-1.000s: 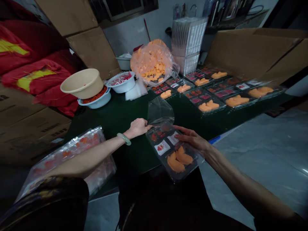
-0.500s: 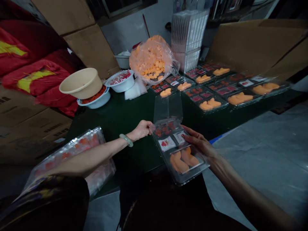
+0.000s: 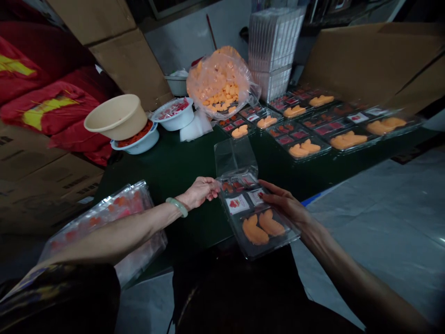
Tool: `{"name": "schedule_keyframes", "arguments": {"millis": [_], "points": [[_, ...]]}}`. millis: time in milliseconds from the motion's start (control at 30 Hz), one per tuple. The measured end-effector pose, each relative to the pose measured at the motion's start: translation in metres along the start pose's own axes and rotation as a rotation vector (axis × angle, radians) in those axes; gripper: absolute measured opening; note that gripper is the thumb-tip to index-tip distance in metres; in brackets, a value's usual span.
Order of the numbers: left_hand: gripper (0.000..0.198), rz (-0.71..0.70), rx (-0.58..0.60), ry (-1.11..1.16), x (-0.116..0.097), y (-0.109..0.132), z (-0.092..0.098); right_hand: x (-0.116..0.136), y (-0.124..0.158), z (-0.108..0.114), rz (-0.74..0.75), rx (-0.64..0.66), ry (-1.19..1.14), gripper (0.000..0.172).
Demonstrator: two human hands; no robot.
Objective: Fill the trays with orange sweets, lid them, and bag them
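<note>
My right hand [image 3: 287, 204] grips the right side of a clear-covered dark tray [image 3: 266, 248], thumb on top and the other fingers partly hidden beneath. Two orange curved pieces [image 3: 255, 229] lie in its near part, white printed packets [image 3: 238, 204] in the middle, and small red pieces at the far end. A clear plastic flap [image 3: 234, 155] sticks out past the tray's far end. At the far left corner, my left hand [image 3: 203, 191], with a pale green bangle on its wrist, is closed in a pinch on the edge of the clear plastic.
Several filled trays [image 3: 306, 148] line the right of the dark green table [image 3: 187, 227]. Behind are a bag of orange pieces [image 3: 222, 83], stacked clear boxes [image 3: 274, 46], a beige basin [image 3: 116, 118] and white bowls [image 3: 174, 116]. Printed plastic bags [image 3: 146, 241] lie at left.
The tray has shifted slightly left and away from me, with its near end tilted up more toward the camera. The flap has swung left. Both hands keep their hold.
</note>
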State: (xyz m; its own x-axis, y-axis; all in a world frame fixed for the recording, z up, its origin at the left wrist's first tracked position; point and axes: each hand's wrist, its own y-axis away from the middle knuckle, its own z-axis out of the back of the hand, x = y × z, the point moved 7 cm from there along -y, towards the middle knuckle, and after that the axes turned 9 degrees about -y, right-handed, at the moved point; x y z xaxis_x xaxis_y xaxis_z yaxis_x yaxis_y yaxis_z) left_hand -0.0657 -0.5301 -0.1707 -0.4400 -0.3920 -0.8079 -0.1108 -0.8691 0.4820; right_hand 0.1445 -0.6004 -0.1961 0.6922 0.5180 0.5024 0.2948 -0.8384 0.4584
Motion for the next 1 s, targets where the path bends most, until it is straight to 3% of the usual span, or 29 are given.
{"name": "schedule_keyframes", "arguments": {"millis": [200,400,633,833,1000], "points": [[0.004,-0.017,-0.101,-0.008,0.001,-0.003,0.009,0.001,-0.006,-0.003,0.014,-0.037,0.000,0.072],[0.017,-0.126,-0.229,-0.147,0.001,-0.002,0.014,-0.001,-0.014,-0.006,0.048,-0.053,0.028,0.076],[0.020,-0.477,-0.325,-0.729,-0.018,0.003,0.020,-0.007,-0.015,-0.019,0.077,-0.121,0.099,0.076],[0.028,-0.575,-0.197,-0.991,-0.019,0.006,0.015,-0.011,-0.026,-0.027,0.123,-0.094,0.191,0.075],[0.019,-0.612,-0.031,-0.929,-0.017,0.009,0.011,-0.009,-0.043,-0.030,0.081,-0.141,0.151,0.091]]}}
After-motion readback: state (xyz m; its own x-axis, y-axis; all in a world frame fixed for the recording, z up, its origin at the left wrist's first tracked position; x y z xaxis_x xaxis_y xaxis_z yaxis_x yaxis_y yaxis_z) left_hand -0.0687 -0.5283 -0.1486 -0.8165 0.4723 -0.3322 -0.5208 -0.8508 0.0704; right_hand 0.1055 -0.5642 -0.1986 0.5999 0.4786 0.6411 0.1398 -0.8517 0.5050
